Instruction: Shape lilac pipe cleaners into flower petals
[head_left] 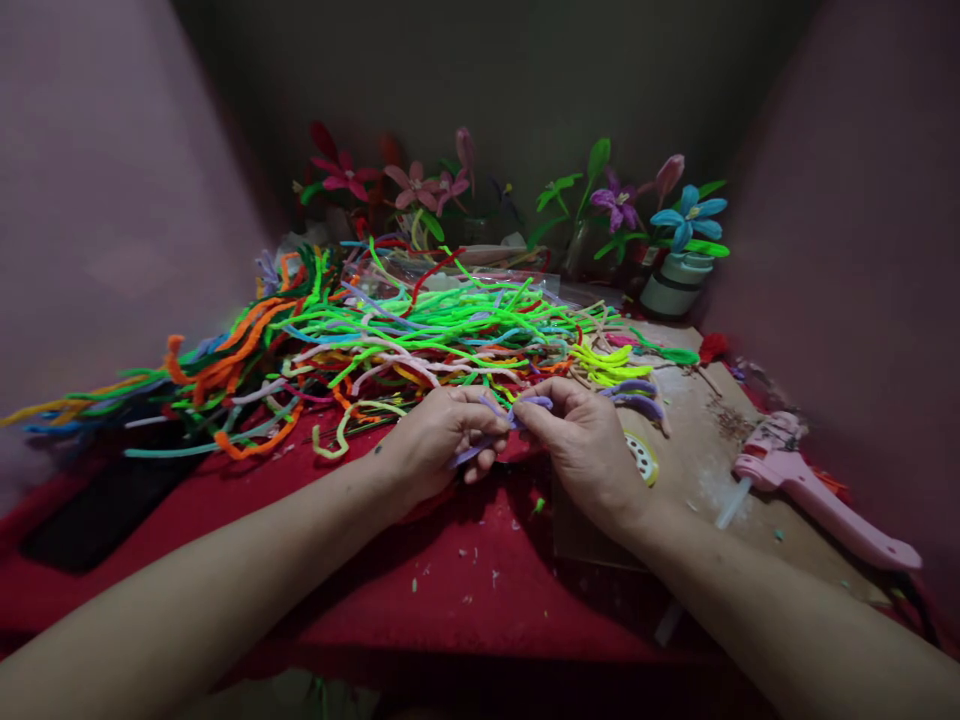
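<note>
Between my two hands is a lavender pipe cleaner [535, 402], bent and looped near the fingertips. My left hand [450, 435] pinches it, with one end sticking out below the fingers. The thumb and index finger of my right hand [585, 440] grip its other part. Just beyond both hands spreads a large pile of pipe cleaners [450, 320], mostly green, with orange, pink, red and blue ones. Beside my right hand lie bent lavender pieces [637, 398] and a bundle of yellow ones [604, 362].
A pink glue gun [817, 490] lies on cardboard [697, 420] at the right. Part of a yellow-rimmed round thing [642, 458] shows beside my right wrist. Pipe-cleaner flowers [690, 215] stand at the back, some near a jar [677, 285]. A black phone-like slab [105, 510] rests at left on red cloth [450, 590].
</note>
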